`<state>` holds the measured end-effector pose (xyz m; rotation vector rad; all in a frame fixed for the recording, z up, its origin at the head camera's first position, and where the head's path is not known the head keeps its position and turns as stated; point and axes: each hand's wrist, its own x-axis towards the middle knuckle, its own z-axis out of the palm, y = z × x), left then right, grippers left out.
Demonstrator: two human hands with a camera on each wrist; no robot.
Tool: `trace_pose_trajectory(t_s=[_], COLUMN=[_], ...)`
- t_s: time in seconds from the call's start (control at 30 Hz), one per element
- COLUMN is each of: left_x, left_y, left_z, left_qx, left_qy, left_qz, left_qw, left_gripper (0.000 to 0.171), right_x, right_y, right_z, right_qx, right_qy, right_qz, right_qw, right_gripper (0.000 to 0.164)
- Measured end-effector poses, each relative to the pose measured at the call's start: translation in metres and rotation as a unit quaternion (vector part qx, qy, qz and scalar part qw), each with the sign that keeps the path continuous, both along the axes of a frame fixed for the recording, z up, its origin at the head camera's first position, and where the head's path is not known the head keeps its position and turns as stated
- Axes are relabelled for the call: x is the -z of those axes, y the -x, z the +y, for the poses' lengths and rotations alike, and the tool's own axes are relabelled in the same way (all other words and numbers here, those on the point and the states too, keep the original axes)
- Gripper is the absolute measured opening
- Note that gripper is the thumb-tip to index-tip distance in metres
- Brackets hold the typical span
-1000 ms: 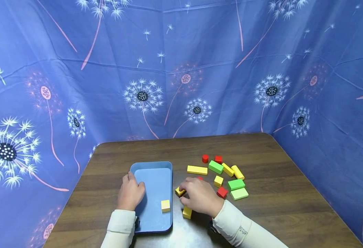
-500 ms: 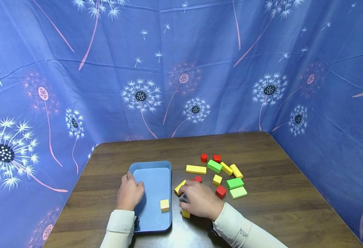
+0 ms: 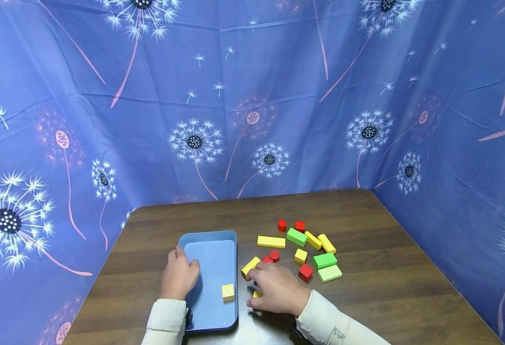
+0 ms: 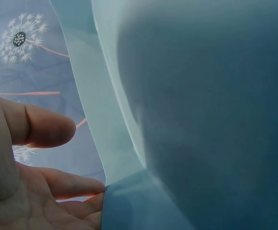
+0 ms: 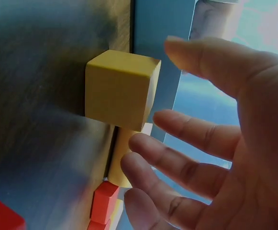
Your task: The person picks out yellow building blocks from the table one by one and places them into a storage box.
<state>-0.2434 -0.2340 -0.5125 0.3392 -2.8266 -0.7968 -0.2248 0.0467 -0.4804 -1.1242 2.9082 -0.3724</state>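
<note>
In the head view my left hand [image 3: 179, 275] rests at the left rim of a blue tray [image 3: 209, 258]. The left wrist view shows its fingertips touching the tray's outer wall, with the thumb held apart. A pale yellow cube [image 3: 228, 293] lies inside the tray near its right wall. To the tray's right, my right hand [image 3: 280, 290] hovers with thumb and fingers spread. In the right wrist view a yellow cube [image 5: 117, 91] stands on the table close to the fingertips, held by none of them. Just beyond the index finger lies a yellow cylinder [image 3: 250, 266].
Several blocks lie on the wooden table [image 3: 386, 287]: a long yellow bar [image 3: 271, 242], a red disc [image 3: 274, 256], a red cube [image 3: 305, 273], two green blocks [image 3: 325, 260] at the right and another green block [image 3: 297, 236] farther back. Patterned blue cloth [image 3: 235, 96] hangs behind.
My right hand has moved off the yellow cylinder toward me, over the yellow cube, and its thumb and fingers have spread. The left hand stays at the tray. The head view has tilted slightly.
</note>
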Motion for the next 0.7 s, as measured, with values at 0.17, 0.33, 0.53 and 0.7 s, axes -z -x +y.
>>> trace_pose_trajectory(t_s=[0.17,0.33,0.53,0.7], left_x=[0.0009,0.0002,-0.0015,-0.0023], left_y=[-0.0001,-0.0011,-0.0023,-0.0018], left_z=[0.0003,0.001,0.002,0.0018], left_qx=[-0.001,-0.004,-0.002,0.003], left_qy=[0.001,-0.003,-0.008,-0.002], left_qz=[0.004,-0.001,-0.016,-0.011], left_qw=[1.0,1.0,0.9998,0.9999], left_gripper=[0.071,0.071,0.072,0.072], right_x=[0.0032,0.0063,0.0089,0.009], right_y=[-0.0011,-0.0006,-0.0031,-0.0041], right_z=[0.0005,0.0007,0.0036,0.0042], right_qx=[-0.012,-0.017,-0.02,-0.016], right_qy=[-0.014,-0.021,-0.01,-0.009], right_qz=[0.0,-0.011,-0.008,-0.01], right_qw=[1.0,1.0,1.0,1.0], right_gripper=[0.046,0.042,0.04,0.039])
